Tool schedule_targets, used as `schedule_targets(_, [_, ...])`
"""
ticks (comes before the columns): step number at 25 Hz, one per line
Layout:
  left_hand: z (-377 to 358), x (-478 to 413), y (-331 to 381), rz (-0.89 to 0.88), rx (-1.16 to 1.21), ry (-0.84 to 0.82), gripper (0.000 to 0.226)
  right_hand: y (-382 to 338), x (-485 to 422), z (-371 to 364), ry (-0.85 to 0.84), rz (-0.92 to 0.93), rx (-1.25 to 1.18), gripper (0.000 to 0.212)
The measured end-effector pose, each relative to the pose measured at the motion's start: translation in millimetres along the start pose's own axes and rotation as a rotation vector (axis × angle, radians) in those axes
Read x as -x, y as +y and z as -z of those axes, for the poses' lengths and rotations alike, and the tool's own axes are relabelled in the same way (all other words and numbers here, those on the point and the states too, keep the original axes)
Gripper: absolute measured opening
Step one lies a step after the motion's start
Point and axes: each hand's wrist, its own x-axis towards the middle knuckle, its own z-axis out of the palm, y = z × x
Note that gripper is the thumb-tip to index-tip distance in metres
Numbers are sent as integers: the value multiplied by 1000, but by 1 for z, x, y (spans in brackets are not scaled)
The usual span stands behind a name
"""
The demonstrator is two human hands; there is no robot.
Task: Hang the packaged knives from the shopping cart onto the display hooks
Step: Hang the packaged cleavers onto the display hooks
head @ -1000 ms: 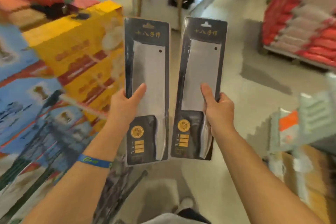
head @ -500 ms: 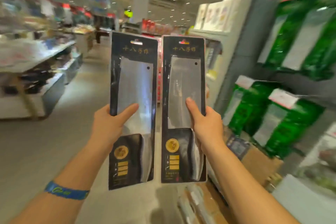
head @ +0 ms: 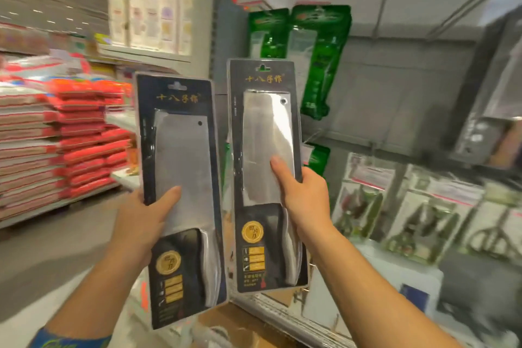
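Left hand (head: 141, 223): fingers are clamping the left knife pack (head: 180, 198) by its edge, thumb lying across the clear front over the blade.
Right hand (head: 306, 195): fingers are gripping the right knife pack (head: 265, 172) the same way, thumb pointing up the blade.
Packs: both are standing upright side by side, just apart, the right one riding higher and nearer the rack (head: 395, 99).
Hang holes: a slot is showing at the top of each card, still free of any hook.
Step, as I judge it: bringing the packs to the hooks; hanging one at a time, card held square, slot lined up with the hook tip, would be going best.
Hooks: too blurred to pick out.
Rack contents: green packs (head: 319, 45) are hanging high up; scissors packs (head: 421, 223) are filling the lower row.
Cart: not showing here.
Risk: a thumb-only pinch could be letting a heavy pack swing.
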Motion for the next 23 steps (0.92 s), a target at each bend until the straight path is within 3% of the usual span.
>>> schedule_targets(3, [-41, -22, -23, 25, 57, -159, 24, 16, -4, 23, 175, 6, 97, 41])
schedule_targets(7, [-99, -20, -49, 88, 42, -346, 40, 40, 4, 68, 298, -96, 201, 67])
schedule_targets(13, [-180, -7, -63, 32, 66, -550, 23, 83, 7, 127, 378, -76, 118, 37])
schedule_targets(18, [-241, -13, -59, -68, 72, -572, 25, 97, -28, 169, 523, 3, 80, 18])
schedule_targets(23, [-299, -53, -3, -312, 36, -431, 42, 50, -109, 208, 598, 187, 305, 57])
